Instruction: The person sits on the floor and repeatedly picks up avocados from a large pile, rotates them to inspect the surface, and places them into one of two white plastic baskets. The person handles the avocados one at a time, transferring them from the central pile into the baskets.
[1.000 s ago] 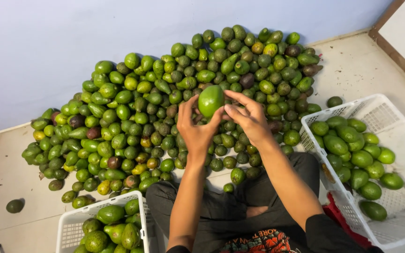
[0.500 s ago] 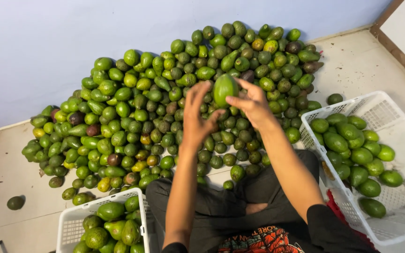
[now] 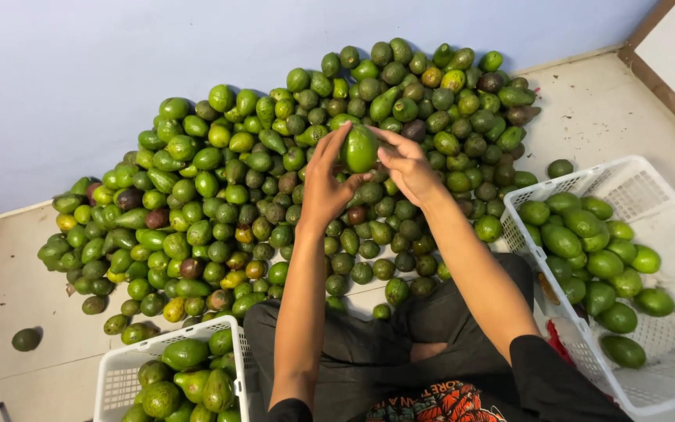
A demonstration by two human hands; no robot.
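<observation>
Green avocado (image 3: 360, 149) held up over the heap (image 3: 275, 195) — left hand (image 3: 323, 187) and right hand (image 3: 409, 168) both closed on it by the fingertips. Probably firm, smooth, a little slippery; best taken round the broad belly. Pale floor (image 3: 611, 109), blue wall, white crates (image 3: 650, 195) either side.

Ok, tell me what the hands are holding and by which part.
A green avocado, held up between both hands: left hand fingertips on its left side, right hand fingertips on its right side and top.
</observation>
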